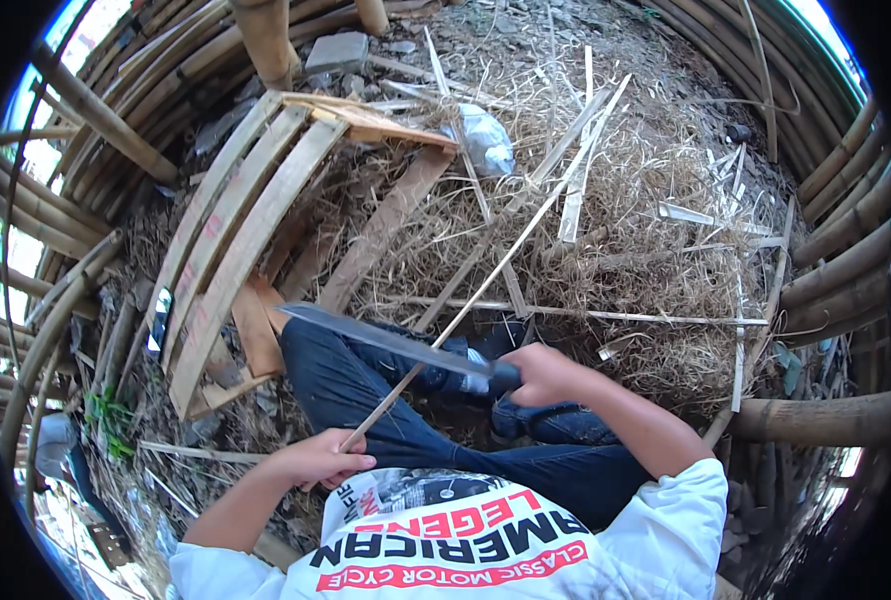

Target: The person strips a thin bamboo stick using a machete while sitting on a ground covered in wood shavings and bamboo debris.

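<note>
The fingers (351, 462) of the left hand (318, 458) are clenching round the near end of a long thin bamboo strip (511, 245), while those of the right hand (544, 375) are wrapping tight round the dark handle of a long machete (386, 342).

Beyond both sets of fingers a wide bed of dry bamboo shavings (646, 200) is covering the ground, strewn with loose split slats (576, 190). Up and to the left of the left fingers a low bench of curved bamboo planks (236, 230) is standing — its near end coming close to the blade tip. Thick bamboo poles (836, 270) are lying stacked far off to the right of the right fingers, and more are ringing the left side.

Just under the fingers the person's legs in dark blue jeans (356, 385) are lying crossed. The bamboo strip is running from the left fingers up and to the right, passing over the shavings. The machete blade is reaching left from the right fingers — it is crossing the strip just above the left hand, over the jeans; whether the edge is touching the strip is not clear. A crumpled grey plastic bag (488, 140) is lying far ahead among the shavings.
</note>
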The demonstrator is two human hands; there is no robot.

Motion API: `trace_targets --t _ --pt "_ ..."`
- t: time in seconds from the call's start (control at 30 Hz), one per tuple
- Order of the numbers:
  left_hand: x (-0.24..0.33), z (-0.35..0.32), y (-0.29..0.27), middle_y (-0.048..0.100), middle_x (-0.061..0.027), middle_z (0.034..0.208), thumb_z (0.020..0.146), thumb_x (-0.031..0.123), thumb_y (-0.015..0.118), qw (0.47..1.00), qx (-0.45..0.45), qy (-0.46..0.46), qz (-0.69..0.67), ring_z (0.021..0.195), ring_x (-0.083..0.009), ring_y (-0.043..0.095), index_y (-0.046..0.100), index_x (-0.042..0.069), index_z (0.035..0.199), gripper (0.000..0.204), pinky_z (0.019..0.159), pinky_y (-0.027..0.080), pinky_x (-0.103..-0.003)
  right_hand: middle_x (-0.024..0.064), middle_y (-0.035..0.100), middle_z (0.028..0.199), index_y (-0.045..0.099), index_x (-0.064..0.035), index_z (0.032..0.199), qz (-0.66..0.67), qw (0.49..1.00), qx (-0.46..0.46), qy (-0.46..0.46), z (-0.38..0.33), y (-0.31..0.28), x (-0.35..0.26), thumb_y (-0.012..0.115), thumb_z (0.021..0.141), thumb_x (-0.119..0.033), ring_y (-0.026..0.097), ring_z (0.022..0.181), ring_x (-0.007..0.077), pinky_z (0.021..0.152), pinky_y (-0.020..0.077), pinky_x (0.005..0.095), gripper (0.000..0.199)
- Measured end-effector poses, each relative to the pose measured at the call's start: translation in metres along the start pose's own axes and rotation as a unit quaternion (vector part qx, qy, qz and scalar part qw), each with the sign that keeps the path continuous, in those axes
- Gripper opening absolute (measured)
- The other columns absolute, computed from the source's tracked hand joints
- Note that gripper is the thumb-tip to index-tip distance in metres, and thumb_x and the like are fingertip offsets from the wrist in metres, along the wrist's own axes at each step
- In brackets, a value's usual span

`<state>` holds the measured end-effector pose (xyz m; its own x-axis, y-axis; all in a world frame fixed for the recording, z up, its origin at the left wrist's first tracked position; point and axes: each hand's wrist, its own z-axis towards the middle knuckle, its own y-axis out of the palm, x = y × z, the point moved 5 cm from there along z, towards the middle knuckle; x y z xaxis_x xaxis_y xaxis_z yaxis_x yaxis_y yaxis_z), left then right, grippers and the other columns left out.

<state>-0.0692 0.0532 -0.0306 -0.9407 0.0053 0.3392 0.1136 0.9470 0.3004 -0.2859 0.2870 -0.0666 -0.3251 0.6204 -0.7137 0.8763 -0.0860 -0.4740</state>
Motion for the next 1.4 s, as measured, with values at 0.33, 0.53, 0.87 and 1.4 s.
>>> trace_targets --t 0.33,0.53,0.87,1.4 --pt "-0.009 0.004 0.024 0.034 0.0077 0.059 0.087 0.015 0.068 0.987 -0.120 0.042 -0.100 0.047 -0.0016 0.030 0.032 0.015 0.090 0.036 0.040 0.021 -0.019 0.0196 0.064 0.071 0.065 -0.0061 0.084 -0.126 0.980 0.150 -0.032 -0.027 0.017 -0.016 0.069 0.064 -0.022 0.065 0.071 0.0372 0.066 0.0524 0.0450 0.026" --pt "-0.007 -0.004 0.034 0.034 0.0063 0.059 0.084 0.009 0.068 0.974 -0.149 0.084 -0.152 0.047 -0.0012 0.032 0.034 0.010 0.093 0.035 0.042 0.024 -0.018 0.0157 0.062 0.062 0.064 -0.0079 0.078 -0.061 0.984 0.113 -0.122 -0.029 0.068 -0.067 0.074 0.062 -0.023 0.063 0.061 0.0354 0.057 0.0514 0.0417 0.025" --pt "-0.014 0.013 0.051 0.031 0.0086 0.059 0.080 -0.003 0.066 0.945 -0.233 0.090 -0.212 0.049 0.0011 0.032 0.028 0.015 0.089 0.043 0.043 0.023 -0.016 0.0191 0.065 0.071 0.065 -0.0044 0.077 -0.053 0.966 0.235 0.098 -0.043 0.023 -0.009 0.069 0.065 -0.020 0.065 0.072 0.0378 0.068 0.0524 0.0460 0.020" --pt "-0.024 0.023 0.050 0.030 0.0088 0.061 0.084 -0.001 0.067 0.983 -0.129 0.097 -0.092 0.055 0.0008 0.031 0.030 0.014 0.088 0.040 0.050 0.026 -0.017 0.0190 0.065 0.069 0.066 -0.0038 0.079 -0.096 0.970 0.180 0.130 -0.052 0.016 -0.008 0.068 0.065 -0.019 0.066 0.070 0.0360 0.068 0.0531 0.0444 0.020"
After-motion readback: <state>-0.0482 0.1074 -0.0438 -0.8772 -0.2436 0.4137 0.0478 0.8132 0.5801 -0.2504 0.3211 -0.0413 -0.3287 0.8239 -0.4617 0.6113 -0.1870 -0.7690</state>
